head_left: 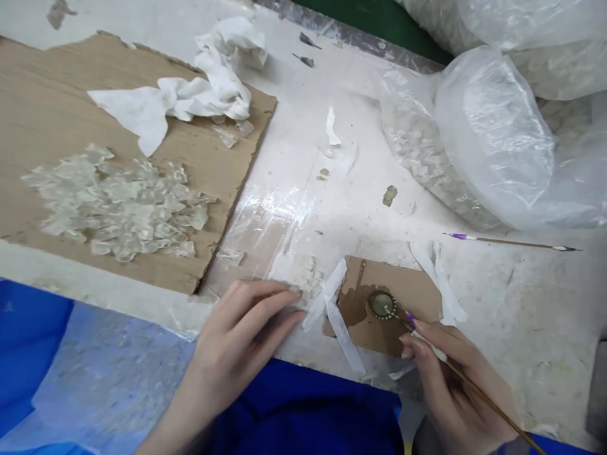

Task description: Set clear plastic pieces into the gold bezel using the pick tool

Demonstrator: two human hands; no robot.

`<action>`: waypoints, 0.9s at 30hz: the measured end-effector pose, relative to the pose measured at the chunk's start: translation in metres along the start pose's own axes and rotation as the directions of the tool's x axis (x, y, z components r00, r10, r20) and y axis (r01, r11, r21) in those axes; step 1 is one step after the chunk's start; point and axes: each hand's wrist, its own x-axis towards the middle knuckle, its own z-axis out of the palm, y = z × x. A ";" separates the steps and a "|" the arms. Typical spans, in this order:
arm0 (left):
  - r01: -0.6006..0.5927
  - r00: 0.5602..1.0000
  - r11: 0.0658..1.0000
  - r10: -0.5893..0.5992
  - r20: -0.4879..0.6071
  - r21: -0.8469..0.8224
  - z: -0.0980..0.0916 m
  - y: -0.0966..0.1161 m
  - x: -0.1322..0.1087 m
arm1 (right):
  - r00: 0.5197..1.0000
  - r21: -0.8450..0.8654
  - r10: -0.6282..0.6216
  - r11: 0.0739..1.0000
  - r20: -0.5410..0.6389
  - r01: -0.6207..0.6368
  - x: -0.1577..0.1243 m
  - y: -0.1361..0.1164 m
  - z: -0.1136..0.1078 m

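My right hand (455, 373) grips a thin wooden-handled tool (478, 390) with white and purple wrapping near its front end. The tool's fine tip meets a round pendant setting (383, 306) with a dark beaded rim and a pale, glossy centre. Beneath the pendant is a small piece of cardboard (420, 294), with a dark wet patch, and strips of white tape (339, 328) at its sides. To the left, my left hand (246, 328) rests with fingers stretched out and thumb apart. Its fingertips are beside a cluster of small whitish pieces (306, 272) on the table.
Clear, glassy pieces (137, 208) are heaped on a large cardboard sheet (47, 114) at left, below a crumpled white cloth (190, 98). Filled plastic bags (493, 133) stand at back right. Another thin tool (516, 242) lies on the table, with two dark needle tips (307, 61) farther back.
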 end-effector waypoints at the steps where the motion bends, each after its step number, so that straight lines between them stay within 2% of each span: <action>1: -0.012 1.000 1.000 0.012 0.001 0.009 0.000 -0.002 -0.001 | 1.000 0.008 -0.019 1.000 0.014 0.019 0.001 -0.001 0.001; 5: -0.070 0.997 0.997 0.070 0.027 0.018 -0.001 -0.007 -0.002 | 0.992 0.006 -0.089 0.996 0.089 0.089 0.006 -0.001 0.003; 9: -0.056 0.998 0.998 0.056 0.040 -0.005 0.000 -0.010 -0.003 | 0.975 -0.025 -0.144 0.988 0.169 0.150 0.010 -0.004 0.002; 13: 0.055 0.998 0.995 -0.058 -0.039 -0.087 0.003 -0.003 -0.008 | 0.968 -0.046 -0.161 0.984 0.195 0.173 0.010 -0.007 0.002; 16: 0.165 0.979 0.969 -0.183 -0.088 -0.183 0.004 0.010 -0.013 | 0.976 -0.014 -0.152 0.988 0.156 0.156 0.009 -0.007 0.001; 18: 0.179 0.978 0.939 -0.202 -0.050 -0.293 0.005 0.021 -0.014 | 0.977 -0.002 -0.145 0.989 0.155 0.147 0.009 -0.005 0.002; 20: 0.156 0.985 0.895 -0.170 0.004 -0.419 0.006 0.030 -0.012 | 0.978 0.000 -0.135 0.991 0.158 0.137 0.009 -0.004 0.002; 22: 0.129 0.991 0.838 -0.129 0.037 -0.530 0.008 0.036 -0.007 | 0.987 0.022 -0.127 0.992 0.103 0.125 0.008 -0.003 0.003; 25: 0.162 0.986 0.736 -0.141 0.084 -0.657 0.011 0.042 -0.001 | 0.996 0.105 -0.094 0.990 0.008 0.093 0.001 -0.005 0.004; 27: 0.195 0.980 0.668 -0.160 0.118 -0.718 0.013 0.045 0.002 | 0.999 0.201 -0.049 0.979 0.019 0.044 -0.005 -0.009 0.004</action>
